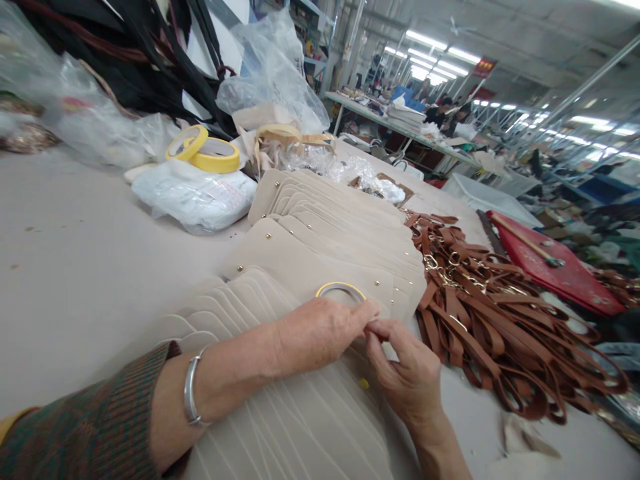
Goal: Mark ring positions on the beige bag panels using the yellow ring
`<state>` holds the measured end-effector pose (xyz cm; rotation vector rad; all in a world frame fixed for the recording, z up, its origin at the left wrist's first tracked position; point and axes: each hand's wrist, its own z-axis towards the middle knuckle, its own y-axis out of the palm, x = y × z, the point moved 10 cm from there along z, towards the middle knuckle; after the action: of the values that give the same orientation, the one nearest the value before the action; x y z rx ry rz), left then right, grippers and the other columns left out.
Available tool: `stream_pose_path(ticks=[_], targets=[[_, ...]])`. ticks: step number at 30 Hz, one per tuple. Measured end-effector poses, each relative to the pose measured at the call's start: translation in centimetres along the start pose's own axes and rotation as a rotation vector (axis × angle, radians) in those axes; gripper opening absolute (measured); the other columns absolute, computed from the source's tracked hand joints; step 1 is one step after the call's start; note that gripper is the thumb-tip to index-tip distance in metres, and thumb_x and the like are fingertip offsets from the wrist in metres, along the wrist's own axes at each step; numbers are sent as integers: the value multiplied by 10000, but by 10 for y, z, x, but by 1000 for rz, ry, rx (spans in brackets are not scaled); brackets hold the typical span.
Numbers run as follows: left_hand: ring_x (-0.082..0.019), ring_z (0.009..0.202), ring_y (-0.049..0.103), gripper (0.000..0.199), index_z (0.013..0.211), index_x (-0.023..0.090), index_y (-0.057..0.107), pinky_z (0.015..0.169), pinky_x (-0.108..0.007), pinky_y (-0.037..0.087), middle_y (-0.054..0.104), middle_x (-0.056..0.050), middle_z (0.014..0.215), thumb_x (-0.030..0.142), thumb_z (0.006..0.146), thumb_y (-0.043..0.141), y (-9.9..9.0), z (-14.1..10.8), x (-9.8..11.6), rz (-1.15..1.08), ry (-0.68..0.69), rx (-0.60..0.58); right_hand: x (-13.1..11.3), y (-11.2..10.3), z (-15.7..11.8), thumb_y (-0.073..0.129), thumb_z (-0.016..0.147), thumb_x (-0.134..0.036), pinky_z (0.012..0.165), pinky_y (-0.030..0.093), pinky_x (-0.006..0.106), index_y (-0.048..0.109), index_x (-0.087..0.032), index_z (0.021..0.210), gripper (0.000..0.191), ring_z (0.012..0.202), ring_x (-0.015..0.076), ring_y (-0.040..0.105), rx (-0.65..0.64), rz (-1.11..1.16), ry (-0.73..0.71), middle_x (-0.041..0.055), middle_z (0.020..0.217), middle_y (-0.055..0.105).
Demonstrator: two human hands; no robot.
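Observation:
My left hand (317,333), with a silver bangle at the wrist, is closed round a thin roll of yellow tape (341,287); only the roll's far rim shows above the fingers. Thumb and forefinger of my right hand (407,370) are pinched together, touching the left fingertips. What lies in that pinch is too small or hidden to make out. Beneath both hands spread overlapping beige panels (320,250) with rounded corners, some with small gold-coloured studs. A small yellow spot (364,383) shows on the panels below the fingers.
Brown straps with gold-coloured hardware (480,320) lie heaped at the right. Behind them rests a red board (555,263). At the left, more yellow tape rolls (215,157) sit on a white plastic-wrapped packet (195,197). Clear plastic bags (280,73) and dark straps stand behind.

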<state>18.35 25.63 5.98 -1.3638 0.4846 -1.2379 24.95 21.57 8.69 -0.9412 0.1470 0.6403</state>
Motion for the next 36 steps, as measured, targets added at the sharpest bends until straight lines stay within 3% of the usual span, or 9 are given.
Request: stream_pose_path(ticks=[8,11,15,19,22,25,28,36], targets=[[-149,633,570,93,885,182,468,522,-257,347,601,11,746,93,866,487,-7,2,-4,-19,-20,32,3,-8,-2,581,796,-125,556,459,178,662,-177,803,97,516,73,585,130,-134,80,-30,625,644],[-153,650,557,97,872,188,488,551,-253,364,583,11,739,93,858,476,-11,3,-3,28,-9,56,19,-8,-3,602,790,-202,487,456,188,672,-178,766,78,464,87,562,136,37,312,-28,572,636],[-156,647,545,93,885,183,502,563,-251,372,571,1,735,113,872,443,-20,2,4,68,12,125,51,12,-15,649,766,-343,402,432,200,653,-154,701,199,407,106,538,98,449,714,-18,482,594],[-154,682,555,118,898,177,515,590,-242,393,590,-10,753,107,881,420,-26,0,12,62,33,153,84,21,-33,748,680,-380,409,455,214,650,-140,702,259,416,98,516,169,667,951,-28,491,564],[-164,660,569,124,916,175,533,550,-247,388,606,-12,749,106,893,433,-14,3,3,99,-55,44,104,26,-45,790,631,-415,449,509,237,673,-129,743,329,455,107,545,153,707,1055,-14,537,593],[-175,657,587,137,895,163,556,540,-255,397,619,-25,749,87,902,443,8,4,-13,138,-160,-115,107,30,-48,776,638,-465,498,536,256,698,-115,820,402,503,130,597,40,609,1060,24,602,649],[-191,736,604,150,870,145,567,609,-277,442,631,-64,806,106,927,434,21,6,-16,168,-162,-166,102,29,-45,700,702,-510,534,533,273,710,-123,855,416,518,146,611,-31,419,990,33,620,665],[-213,750,602,138,861,132,579,606,-301,455,632,-89,818,70,898,461,25,5,-12,221,-167,-209,76,18,-14,541,811,-448,609,483,286,720,-182,775,322,582,190,652,-87,-133,630,55,667,710]])
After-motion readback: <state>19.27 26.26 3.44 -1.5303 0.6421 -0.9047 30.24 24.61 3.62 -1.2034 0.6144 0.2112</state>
